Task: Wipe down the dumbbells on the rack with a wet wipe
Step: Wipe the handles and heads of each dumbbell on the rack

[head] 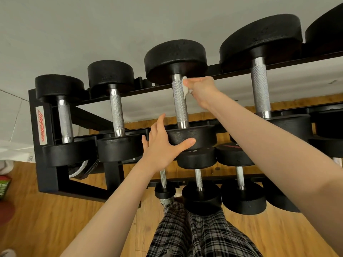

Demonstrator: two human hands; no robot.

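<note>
— What is the person doing at the black steel two-tier rack?

— The right hand is curling its fingers round a crumpled white wet wipe and pressing it against the right side of the knurled silver handle of the third black round-headed dumbbell from the left on the top tier, up near the far head.

— And the other hand?

— The left hand is lying flat with fingers spread and straight, the thumb resting across the front of that same dumbbell's near head. It is gripping nothing.

— Where are the other weights sitting?

— Two smaller black dumbbells are lying to the left on the same tier, a larger one to the right. More are resting on the lower tier, just above the person's plaid trousers. The rack is standing on a wooden plank floor against a grey wall.
</note>
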